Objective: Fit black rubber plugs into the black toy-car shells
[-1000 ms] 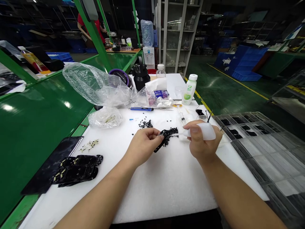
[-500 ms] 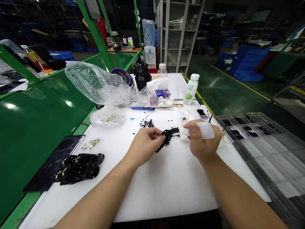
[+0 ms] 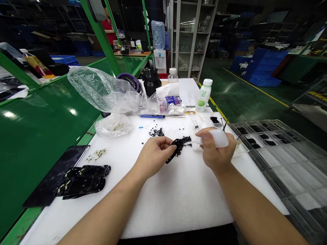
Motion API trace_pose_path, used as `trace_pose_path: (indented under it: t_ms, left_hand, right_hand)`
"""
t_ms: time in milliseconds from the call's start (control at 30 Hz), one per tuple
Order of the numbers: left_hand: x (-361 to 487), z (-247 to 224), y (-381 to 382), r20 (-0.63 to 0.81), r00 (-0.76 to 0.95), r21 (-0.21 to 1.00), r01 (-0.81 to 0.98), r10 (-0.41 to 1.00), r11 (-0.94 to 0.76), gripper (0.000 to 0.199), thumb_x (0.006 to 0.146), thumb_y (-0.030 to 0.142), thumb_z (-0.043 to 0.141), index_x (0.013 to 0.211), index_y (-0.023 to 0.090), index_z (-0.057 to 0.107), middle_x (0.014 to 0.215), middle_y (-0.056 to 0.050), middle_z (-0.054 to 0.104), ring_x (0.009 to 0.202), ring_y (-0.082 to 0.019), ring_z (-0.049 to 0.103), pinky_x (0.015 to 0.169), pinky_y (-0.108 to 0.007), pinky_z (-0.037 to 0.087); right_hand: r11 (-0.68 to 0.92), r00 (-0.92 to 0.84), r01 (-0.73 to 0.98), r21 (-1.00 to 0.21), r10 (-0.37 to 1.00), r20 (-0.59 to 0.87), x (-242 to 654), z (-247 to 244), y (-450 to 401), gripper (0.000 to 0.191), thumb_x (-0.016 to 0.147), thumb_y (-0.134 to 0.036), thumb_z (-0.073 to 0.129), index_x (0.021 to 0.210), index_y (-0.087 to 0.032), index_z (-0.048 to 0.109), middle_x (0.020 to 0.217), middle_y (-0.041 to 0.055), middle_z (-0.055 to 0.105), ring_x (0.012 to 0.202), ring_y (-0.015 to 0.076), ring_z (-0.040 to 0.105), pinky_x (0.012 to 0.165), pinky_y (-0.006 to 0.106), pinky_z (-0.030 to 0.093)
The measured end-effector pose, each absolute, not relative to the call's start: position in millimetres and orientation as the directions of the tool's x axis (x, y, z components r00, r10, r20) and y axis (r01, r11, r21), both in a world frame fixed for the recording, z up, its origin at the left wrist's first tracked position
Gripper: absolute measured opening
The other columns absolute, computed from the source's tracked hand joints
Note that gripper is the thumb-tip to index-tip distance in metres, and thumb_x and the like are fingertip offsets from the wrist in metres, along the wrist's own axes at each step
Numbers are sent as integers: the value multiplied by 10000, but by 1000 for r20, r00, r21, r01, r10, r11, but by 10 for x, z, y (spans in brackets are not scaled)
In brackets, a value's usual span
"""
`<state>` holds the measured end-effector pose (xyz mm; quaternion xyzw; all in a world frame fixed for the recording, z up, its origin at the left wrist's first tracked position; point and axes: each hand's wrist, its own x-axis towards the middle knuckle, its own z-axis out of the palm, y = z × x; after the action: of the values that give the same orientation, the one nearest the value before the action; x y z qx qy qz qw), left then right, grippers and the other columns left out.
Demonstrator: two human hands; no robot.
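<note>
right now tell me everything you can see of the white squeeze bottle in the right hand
The white, translucent plastic squeeze bottle lies almost level in the right hand, fingers wrapped round its smooth, rounded body, with no label showing. Its narrow nozzle points left toward the black strip held in the left hand. Only the hand clearly touches it.

Green epoxy floor (image 3: 245, 98) with a yellow line (image 3: 255, 83) running along it. Blue crates (image 3: 264, 73) stacked on the floor to the right. White-framed glass cabinet (image 3: 191, 37) straight ahead, water dispenser (image 3: 160, 51) just beside it, bottle on top. Long green bench (image 3: 46, 126) along the left. Dark shelving racks (image 3: 277, 32) at the back, person in red (image 3: 108, 25) standing far off. Room dim overall, glare on green surfaces.
</note>
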<state>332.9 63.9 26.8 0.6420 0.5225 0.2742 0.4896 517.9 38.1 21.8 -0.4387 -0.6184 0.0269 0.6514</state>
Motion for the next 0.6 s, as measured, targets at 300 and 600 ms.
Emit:
trace_pose_path:
  t_ms: [300,600]
  left_hand:
    - [3332,286,637,-159,314,919,393,936,25,219,794,399,617,758,183,633,661,-13,663,578,-152,568,523,-254,408]
    - [3320,271,640,-166,311,925,378,936,39,228,791,411,618,774,183,629,665,-11,653,577,-151,555,525,-257,403]
  right_hand:
    - [613,228,502,-610,586,777,5198,209,385,236,903,-310,600,713,-189,671,618,-3,633,462,118,568,398,225,431]
    - [621,325,388,-681,599,732,5176,239,381,300,884,-378,613,676,-173,678,614,6,627,435,102,532,363,211,406]
